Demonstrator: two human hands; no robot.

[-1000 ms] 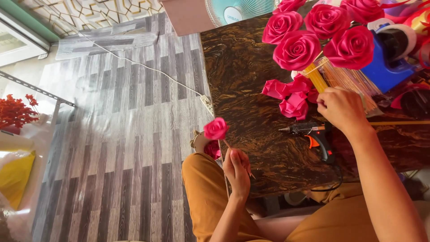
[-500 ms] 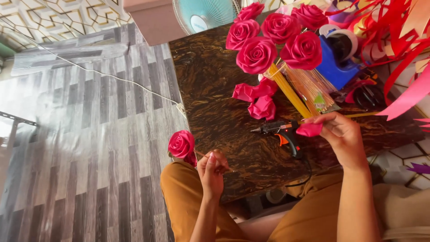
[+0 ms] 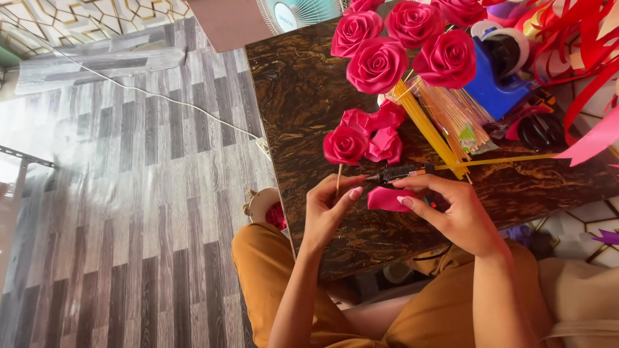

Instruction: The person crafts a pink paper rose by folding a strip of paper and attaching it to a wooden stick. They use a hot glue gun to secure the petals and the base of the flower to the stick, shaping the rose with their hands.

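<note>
Head view | left hand (image 3: 325,209) pinches thin wooden stick (image 3: 338,179) of small pink ribbon rose (image 3: 345,144) | right hand (image 3: 451,212) grips folded pink ribbon petal (image 3: 387,198), at 3 o'clock of stick, above dark marbled counter (image 3: 303,96) | risk: black glue gun (image 3: 400,173) just beyond fingers could burn them; loosened pinch would drop rose.

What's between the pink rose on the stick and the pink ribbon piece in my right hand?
In the head view, the black glue gun's tip lies between the rose and ribbon piece.
</note>
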